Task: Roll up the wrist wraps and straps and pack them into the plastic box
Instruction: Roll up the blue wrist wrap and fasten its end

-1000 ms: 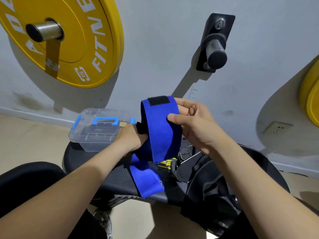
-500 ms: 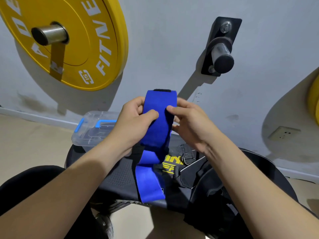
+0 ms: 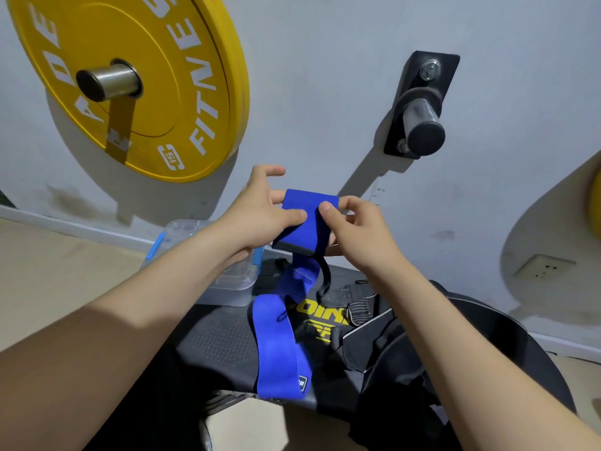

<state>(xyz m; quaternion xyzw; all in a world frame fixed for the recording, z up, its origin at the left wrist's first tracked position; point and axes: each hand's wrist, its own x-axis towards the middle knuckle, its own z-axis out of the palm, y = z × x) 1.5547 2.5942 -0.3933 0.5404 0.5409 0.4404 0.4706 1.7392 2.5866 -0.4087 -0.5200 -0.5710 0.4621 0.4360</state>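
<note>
Both hands hold a blue wrist wrap [image 3: 304,229] in the air above a black bench [image 3: 224,346]. My left hand [image 3: 260,209] pinches its folded top end from the left with the thumb on the front. My right hand [image 3: 354,229] pinches the same end from the right. The rest of the blue wrap hangs down in a loose band [image 3: 276,346] onto the bench, with a thin black loop [image 3: 325,281] dangling beside it. A clear plastic box [image 3: 227,281] with blue latches stands on the bench, mostly hidden behind my left forearm.
Black gloves and straps with yellow lettering [image 3: 328,323] lie on the bench under the wrap. A black bag [image 3: 455,369] sits at the right. On the wall hang a yellow weight plate [image 3: 146,76] and an empty black peg [image 3: 422,125].
The top end of the blue wrap has been folded over, hiding the black velcro patch. Both hands have risen and closed in on that end; the hanging part is shorter.
</note>
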